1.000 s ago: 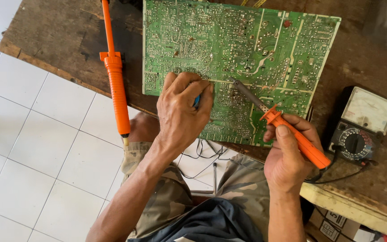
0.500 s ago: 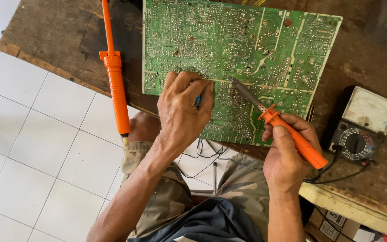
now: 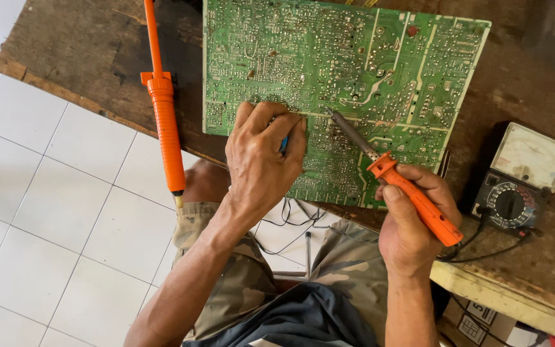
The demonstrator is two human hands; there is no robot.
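A large green circuit board lies solder side up on a worn wooden bench. My right hand grips an orange-handled soldering iron, whose metal tip touches the board near its lower middle. My left hand rests on the board's near edge, fingers curled around a small blue-handled tool that is mostly hidden by them. The blue tool's tip is not visible.
An orange desoldering pump lies on the bench to the left, overhanging its edge. An analog multimeter with black leads sits at the right. White floor tiles lie below, and wires hang under the board near my knees.
Almost nothing has changed. The iron's tip stays at about the same spot on the board and my left hand keeps its place.
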